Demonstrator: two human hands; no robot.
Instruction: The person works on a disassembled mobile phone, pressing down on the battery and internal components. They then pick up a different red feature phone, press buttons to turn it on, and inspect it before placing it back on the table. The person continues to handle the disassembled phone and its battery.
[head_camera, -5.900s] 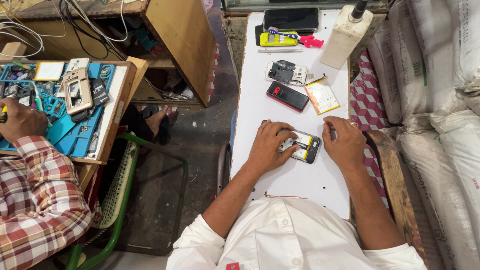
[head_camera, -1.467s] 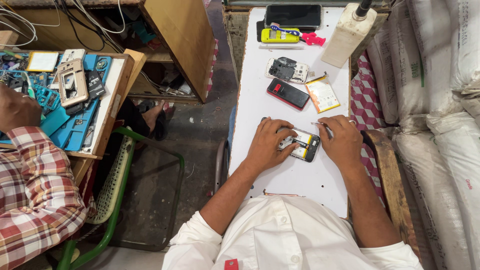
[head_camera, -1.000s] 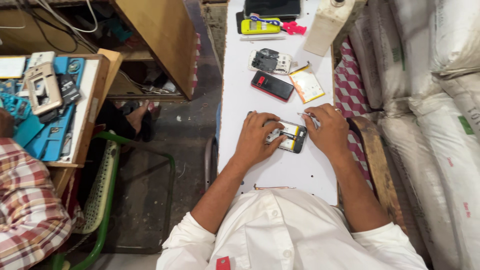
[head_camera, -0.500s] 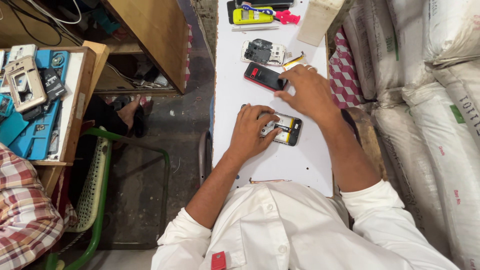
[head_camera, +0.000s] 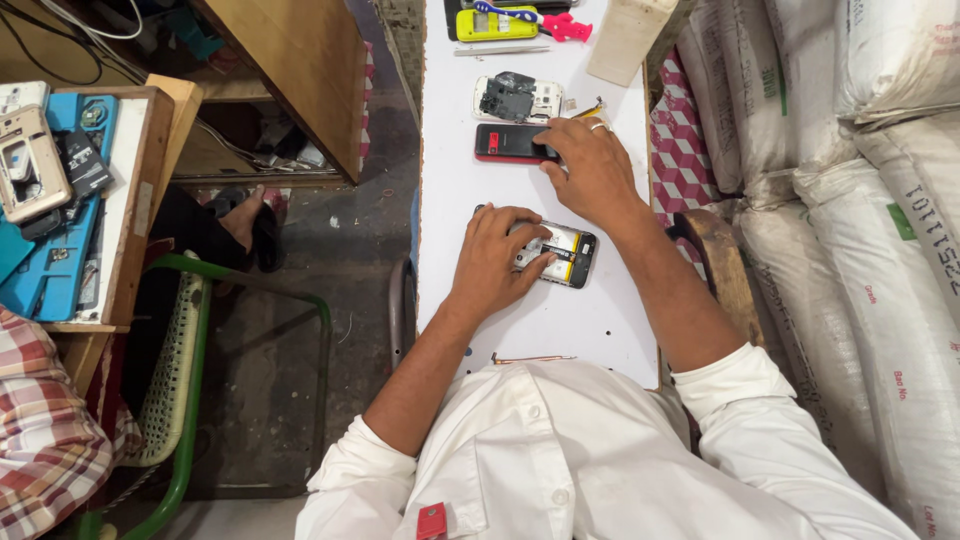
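Sacks (head_camera: 850, 200), white and stacked, fill the whole side beyond the right edge of the long white surface (head_camera: 455, 200), which I take as the landmark. On the far side of the surface from the sacks stands a wooden cabinet (head_camera: 300, 70), and further that way a second bench with a blue mat (head_camera: 50, 270) carrying opened phone parts; a green-framed chair (head_camera: 190, 400) sits on the floor between the two.

On the surface itself, near its middle, lies an opened phone (head_camera: 565, 255), back cover off, its yellow-labelled battery showing. The left hand (head_camera: 500, 260) lies over that phone's left end, fingers curled round its edge and thumb pressing its near side, so this grip is closed on the opened phone. Just beyond it on the surface rests a black and red phone (head_camera: 505, 143). The right hand (head_camera: 590, 170) reaches to it, fingertips touching its right end with the palm flat and fingers loosely spread; nothing is clasped there.

Further up the surface lies a stripped white phone body (head_camera: 518, 98), then a yellow device (head_camera: 497, 24) with a blue and pink toothbrush (head_camera: 540, 20) beside it at the far end. A thin wire (head_camera: 535, 357) lies at the near edge.
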